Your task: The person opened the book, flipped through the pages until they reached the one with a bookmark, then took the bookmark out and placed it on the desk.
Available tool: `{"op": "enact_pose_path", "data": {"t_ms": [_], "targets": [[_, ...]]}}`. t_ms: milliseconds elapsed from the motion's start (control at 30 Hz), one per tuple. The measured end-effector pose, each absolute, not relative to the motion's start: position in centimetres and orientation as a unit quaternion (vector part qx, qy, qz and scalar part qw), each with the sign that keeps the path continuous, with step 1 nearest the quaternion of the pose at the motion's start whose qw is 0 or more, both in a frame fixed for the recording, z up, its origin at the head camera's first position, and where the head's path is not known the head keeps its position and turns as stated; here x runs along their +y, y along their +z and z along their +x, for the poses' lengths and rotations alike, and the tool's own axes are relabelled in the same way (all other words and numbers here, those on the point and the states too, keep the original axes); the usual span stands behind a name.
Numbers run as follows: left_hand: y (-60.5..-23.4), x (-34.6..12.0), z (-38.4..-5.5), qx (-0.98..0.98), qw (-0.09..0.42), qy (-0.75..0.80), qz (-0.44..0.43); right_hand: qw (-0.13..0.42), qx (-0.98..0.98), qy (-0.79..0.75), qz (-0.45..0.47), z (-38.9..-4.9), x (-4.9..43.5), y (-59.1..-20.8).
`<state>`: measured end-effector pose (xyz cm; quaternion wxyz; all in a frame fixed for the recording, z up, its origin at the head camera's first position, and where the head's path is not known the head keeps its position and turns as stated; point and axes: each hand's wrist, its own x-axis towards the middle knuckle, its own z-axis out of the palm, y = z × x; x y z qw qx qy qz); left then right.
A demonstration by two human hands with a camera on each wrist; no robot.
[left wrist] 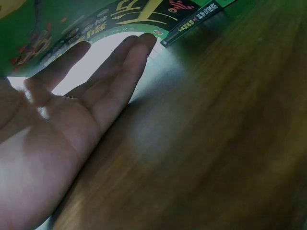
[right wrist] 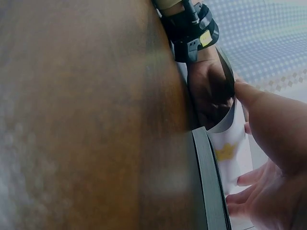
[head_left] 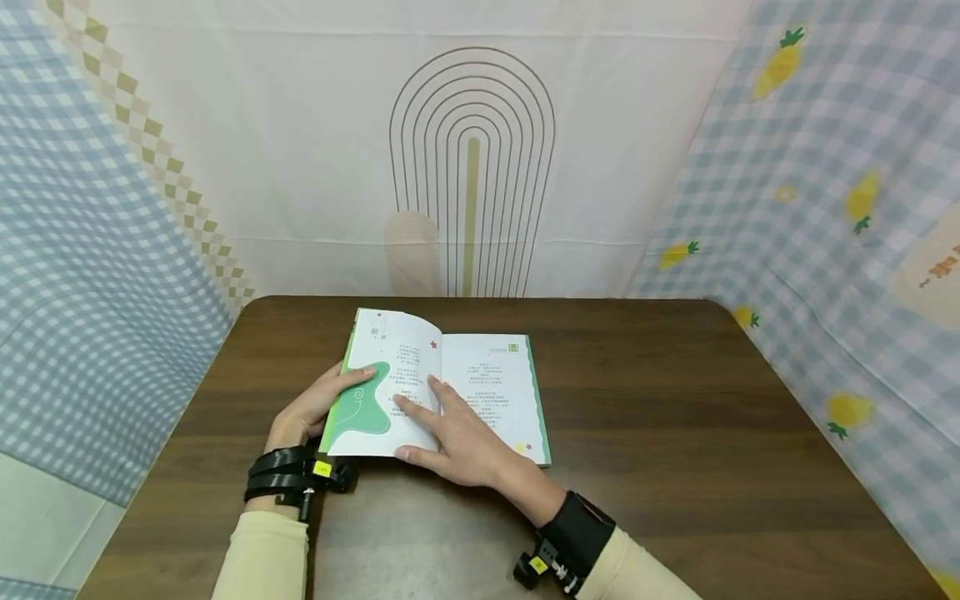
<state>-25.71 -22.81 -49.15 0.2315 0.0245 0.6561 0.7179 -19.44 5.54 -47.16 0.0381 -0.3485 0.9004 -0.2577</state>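
An open book (head_left: 487, 354) lies on the table, with printed text on both pages and a green patch on the left one. At its left edge, my left hand (head_left: 318, 402) holds the raised left side, thumb on the page and fingers under the cover. From below, the left wrist view gives the green cover (left wrist: 29, 24) above the left hand (left wrist: 96, 105). Fingers spread, my right hand (head_left: 468, 437) rests across the lower left page and the fold. In the right wrist view the book's page block (right wrist: 208, 177) lies beside the right hand (right wrist: 276, 143).
The brown wooden table (head_left: 712, 433) stretches out on both sides of the book. Behind it hangs a white cloth (head_left: 315, 150) with an arch pattern. Blue checked cloths (head_left: 97, 275) hang at the left and right. Each wrist wears a black strapped camera (head_left: 573, 533).
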Motion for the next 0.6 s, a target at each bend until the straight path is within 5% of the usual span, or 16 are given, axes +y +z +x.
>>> {"op": "enact_pose_path", "data": {"t_ms": [600], "targets": [[-49.32,-22.87,-25.77,0.652,0.239,0.719,0.027,0.03,0.901,-0.253,-0.352,-19.36,5.65,-47.27]]}}
